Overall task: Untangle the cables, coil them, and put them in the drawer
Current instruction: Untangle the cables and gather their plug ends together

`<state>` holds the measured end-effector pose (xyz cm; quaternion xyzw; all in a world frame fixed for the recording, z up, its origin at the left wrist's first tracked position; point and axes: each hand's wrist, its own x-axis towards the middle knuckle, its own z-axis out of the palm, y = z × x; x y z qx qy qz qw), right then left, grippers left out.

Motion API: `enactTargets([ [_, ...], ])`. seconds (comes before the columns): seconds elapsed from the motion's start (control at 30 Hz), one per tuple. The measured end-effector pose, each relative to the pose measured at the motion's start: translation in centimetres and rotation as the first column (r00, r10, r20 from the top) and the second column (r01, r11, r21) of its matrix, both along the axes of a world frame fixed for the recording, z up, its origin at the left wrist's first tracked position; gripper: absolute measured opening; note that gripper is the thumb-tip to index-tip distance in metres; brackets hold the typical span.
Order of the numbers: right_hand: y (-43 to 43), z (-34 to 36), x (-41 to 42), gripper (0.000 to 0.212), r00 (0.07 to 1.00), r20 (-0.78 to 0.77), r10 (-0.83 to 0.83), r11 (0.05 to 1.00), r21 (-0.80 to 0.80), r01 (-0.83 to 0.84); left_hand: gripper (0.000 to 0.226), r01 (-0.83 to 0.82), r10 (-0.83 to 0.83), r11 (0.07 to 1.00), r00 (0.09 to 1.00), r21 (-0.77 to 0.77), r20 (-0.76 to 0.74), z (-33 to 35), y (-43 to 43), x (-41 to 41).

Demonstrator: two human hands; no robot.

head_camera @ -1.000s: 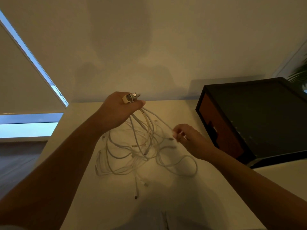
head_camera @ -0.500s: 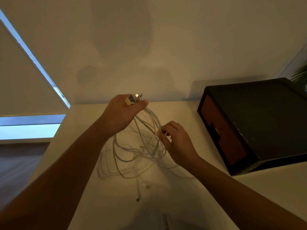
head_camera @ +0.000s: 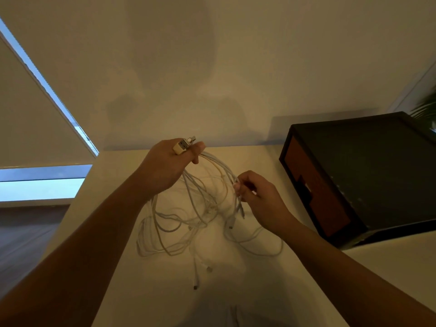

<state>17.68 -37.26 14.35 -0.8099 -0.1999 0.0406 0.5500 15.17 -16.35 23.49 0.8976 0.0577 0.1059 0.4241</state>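
A tangle of white cables hangs over a pale table, its lower loops and loose plug ends lying on the surface. My left hand is raised above the table and grips the bunched connector ends of the cables. To its right and a little lower, my right hand pinches one strand of the bundle between thumb and fingertips. The dark drawer unit with a brown drawer front stands at the right, its drawer closed.
A wall runs behind the table's far edge. A window with a drawn blind is at the left, with dark floor below. Plant leaves show at the far right edge.
My right hand moved in toward the bundle from the right, took a strand, and now pulls it slightly right. The left hand has kept its hold on the connector ends.
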Motion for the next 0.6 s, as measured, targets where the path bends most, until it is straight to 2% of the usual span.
enactTargets([
  [0.13, -0.6, 1.0, 0.1, 0.021, 0.999, -0.043, -0.018, 0.999, 0.046, 0.020, 0.035, 0.009, -0.009, 0.997, 1.000, -0.079, -0.003, -0.3, 0.0, 0.0],
  [0.2, -0.6, 1.2, 0.2, 0.020, 0.996, -0.092, 0.002, 0.999, 0.035, 0.001, 0.034, 0.030, -0.035, 0.985, 0.999, -0.168, -0.029, -0.4, 0.0, 0.0],
  [0.3, -0.8, 1.1, 0.6, 0.017, 0.993, -0.118, 0.012, 1.000, -0.018, -0.015, 0.035, 0.151, -0.201, 0.924, 0.974, -0.352, -0.108, -0.2, 0.2, -0.1],
  [0.37, -1.0, 1.2, 0.9, 0.018, 0.992, -0.127, -0.010, 1.000, -0.026, 0.007, 0.035, 0.204, -0.288, 0.888, 0.946, -0.413, -0.150, -0.3, 0.1, -0.1],
  [0.47, -1.5, 1.3, 1.0, 0.021, 0.991, -0.132, -0.030, 0.999, -0.034, 0.026, 0.034, 0.206, -0.274, 0.909, 0.950, -0.363, -0.147, -0.4, -0.1, -0.3],
  [0.6, -1.7, 1.2, 1.0, 0.022, 0.992, -0.101, -0.074, 0.994, -0.088, 0.066, 0.028, 0.173, -0.199, 0.965, 0.973, -0.199, -0.120, -0.4, -0.2, -0.4],
])
